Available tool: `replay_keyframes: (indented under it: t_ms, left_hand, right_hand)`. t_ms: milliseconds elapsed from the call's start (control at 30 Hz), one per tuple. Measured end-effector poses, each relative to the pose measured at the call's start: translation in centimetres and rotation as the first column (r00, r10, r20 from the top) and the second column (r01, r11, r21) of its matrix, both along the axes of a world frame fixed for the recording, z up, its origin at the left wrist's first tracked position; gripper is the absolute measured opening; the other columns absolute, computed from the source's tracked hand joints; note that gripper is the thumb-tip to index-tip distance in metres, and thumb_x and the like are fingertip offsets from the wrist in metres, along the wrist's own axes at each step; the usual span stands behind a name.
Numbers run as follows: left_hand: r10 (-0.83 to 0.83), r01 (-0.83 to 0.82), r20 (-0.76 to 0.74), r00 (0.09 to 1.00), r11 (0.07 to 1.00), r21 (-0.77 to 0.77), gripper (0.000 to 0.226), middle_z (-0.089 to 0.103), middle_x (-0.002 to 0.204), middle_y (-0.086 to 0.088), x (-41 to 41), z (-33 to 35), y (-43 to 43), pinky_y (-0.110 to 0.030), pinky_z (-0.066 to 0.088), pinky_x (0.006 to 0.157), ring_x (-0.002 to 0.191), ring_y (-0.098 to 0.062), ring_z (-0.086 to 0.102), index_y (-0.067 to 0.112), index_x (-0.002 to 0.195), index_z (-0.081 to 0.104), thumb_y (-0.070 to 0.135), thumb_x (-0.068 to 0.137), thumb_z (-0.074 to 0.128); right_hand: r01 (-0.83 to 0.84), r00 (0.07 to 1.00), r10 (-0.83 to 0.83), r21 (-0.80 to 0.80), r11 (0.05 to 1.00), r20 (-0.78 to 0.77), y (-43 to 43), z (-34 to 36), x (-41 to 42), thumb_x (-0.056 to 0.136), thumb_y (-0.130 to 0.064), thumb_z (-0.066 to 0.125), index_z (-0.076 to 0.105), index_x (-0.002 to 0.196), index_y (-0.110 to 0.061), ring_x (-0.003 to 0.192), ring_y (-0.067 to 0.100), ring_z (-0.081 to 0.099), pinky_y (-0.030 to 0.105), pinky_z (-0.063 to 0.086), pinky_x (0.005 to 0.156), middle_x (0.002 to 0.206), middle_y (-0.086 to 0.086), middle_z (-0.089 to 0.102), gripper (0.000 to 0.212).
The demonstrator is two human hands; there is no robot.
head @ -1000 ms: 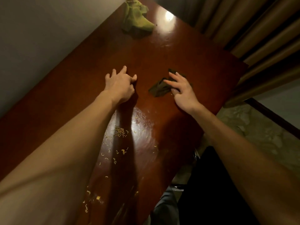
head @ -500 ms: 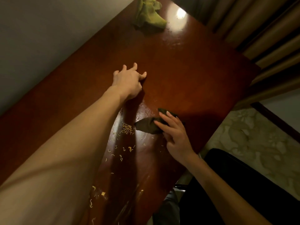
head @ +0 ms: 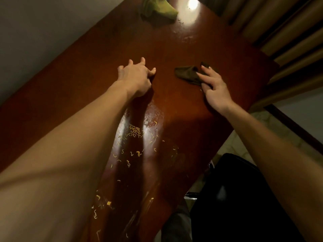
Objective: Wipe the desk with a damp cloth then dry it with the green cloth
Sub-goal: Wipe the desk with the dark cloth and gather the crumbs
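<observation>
A glossy reddish-brown desk (head: 201,55) fills the view. My right hand (head: 212,87) presses straight fingers down on a dark damp cloth (head: 187,74) on the desk's right half. My left hand (head: 137,76) rests on the bare wood to the left, fingers spread and bent, holding nothing. A crumpled green cloth (head: 158,7) lies at the far end of the desk. Wet streaks shine between my arms.
Small yellow crumbs (head: 134,133) are scattered on the desk's near part, under and beside my left forearm. Beige curtains (head: 286,32) hang along the right edge. A black chair (head: 232,198) stands at the near right, and a wall runs along the left.
My right hand has pushed the dark cloth away from me, from near the crumbs back toward the desk's middle right. My left hand has stayed planted on the wood.
</observation>
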State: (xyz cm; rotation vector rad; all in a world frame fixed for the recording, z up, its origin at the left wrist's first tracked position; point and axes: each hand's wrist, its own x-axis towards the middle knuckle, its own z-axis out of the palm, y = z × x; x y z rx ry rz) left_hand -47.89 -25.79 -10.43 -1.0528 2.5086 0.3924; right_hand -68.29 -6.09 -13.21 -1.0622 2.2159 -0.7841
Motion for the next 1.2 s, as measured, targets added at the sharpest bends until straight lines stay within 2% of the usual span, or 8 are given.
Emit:
replay_keyframes:
  t_ms: [100,233,400,500,633,767,1033,1200]
  left_hand:
    - [-0.003,0.002,0.014,1.000,1.000,0.020,0.057,0.004,0.175,-0.004,0.0,0.2,0.1,-0.065,0.014,0.125,0.159,-0.042,0.006,0.048,0.159,0.032,0.028,0.108,0.047]
    - [-0.034,0.033,0.064,0.997,0.999,0.016,0.062,0.003,0.175,-0.008,-0.1,0.9,0.5,-0.066,0.013,0.124,0.158,-0.044,0.008,0.045,0.162,0.026,0.024,0.107,0.046]
    - [-0.066,0.067,0.102,0.993,0.998,-0.006,0.067,0.002,0.175,-0.009,0.2,1.1,1.1,-0.067,0.016,0.123,0.157,-0.047,0.009,0.042,0.164,0.019,0.027,0.106,0.048]
    - [-0.101,0.106,0.108,0.989,0.994,-0.037,0.070,0.002,0.175,-0.009,0.5,0.9,0.9,-0.067,0.016,0.122,0.157,-0.046,0.011,0.043,0.164,0.016,0.027,0.106,0.051]
    - [-0.126,0.133,0.126,0.984,0.990,-0.055,0.075,0.002,0.175,-0.009,0.5,0.8,0.8,-0.066,0.016,0.123,0.157,-0.045,0.014,0.043,0.165,0.014,0.023,0.104,0.053]
    - [-0.137,0.146,0.130,0.982,0.988,-0.055,0.072,0.001,0.175,-0.009,0.5,0.7,0.7,-0.066,0.016,0.123,0.157,-0.046,0.014,0.043,0.165,0.014,0.025,0.105,0.051]
    - [-0.110,0.115,0.102,0.989,0.992,-0.046,0.071,0.001,0.175,-0.008,0.7,0.6,0.9,-0.064,0.017,0.123,0.157,-0.045,0.010,0.043,0.164,0.015,0.026,0.104,0.049]
    - [-0.094,0.098,0.087,0.992,0.994,-0.040,0.070,0.001,0.175,-0.008,0.8,0.4,1.1,-0.065,0.017,0.123,0.158,-0.044,0.009,0.043,0.164,0.015,0.027,0.105,0.049]
  right_hand:
    - [-0.010,0.998,0.008,-0.027,1.000,-0.055,3.9,-0.6,2.2,0.103,-0.003,0.049,0.057,0.146,-0.020,0.156,0.018,0.018,0.052,0.014,0.128,0.164,-0.003,0.035,0.046]
    - [0.078,0.995,-0.082,-0.071,0.994,-0.050,8.8,-1.4,8.4,0.094,0.009,0.051,0.059,0.142,-0.014,0.155,0.025,0.023,0.060,0.019,0.124,0.162,0.002,0.039,0.054]
    - [0.166,0.985,-0.165,-0.025,0.986,0.053,12.7,-1.5,19.1,0.093,0.012,0.050,0.053,0.148,-0.021,0.156,0.006,0.010,0.044,0.006,0.129,0.164,-0.017,0.028,0.064]
    - [0.184,0.979,-0.179,-0.039,0.982,0.099,13.2,-1.6,21.0,0.095,0.009,0.050,0.051,0.149,-0.024,0.155,0.000,0.006,0.036,0.000,0.126,0.163,-0.022,0.025,0.064]
    - [0.082,0.996,-0.078,-0.129,0.988,0.037,13.3,-2.2,16.3,0.091,0.013,0.054,0.057,0.145,-0.023,0.156,0.016,0.018,0.057,0.016,0.126,0.162,-0.010,0.035,0.065]
    - [0.177,0.984,-0.175,-0.086,0.980,0.040,13.9,-1.9,14.9,0.095,0.012,0.048,0.055,0.147,-0.025,0.157,0.012,0.013,0.056,0.014,0.127,0.164,-0.010,0.032,0.064]
    - [0.472,0.878,-0.476,-0.064,0.879,-0.058,13.4,-2.2,26.0,0.099,0.004,0.052,0.049,0.149,-0.015,0.157,0.012,0.011,0.044,0.012,0.129,0.166,-0.005,0.030,0.053]
    - [0.576,0.815,-0.580,-0.134,0.806,0.012,8.7,-2.3,28.7,0.095,-0.005,0.050,0.055,0.146,-0.011,0.155,0.015,0.018,0.038,0.008,0.128,0.163,0.002,0.037,0.051]
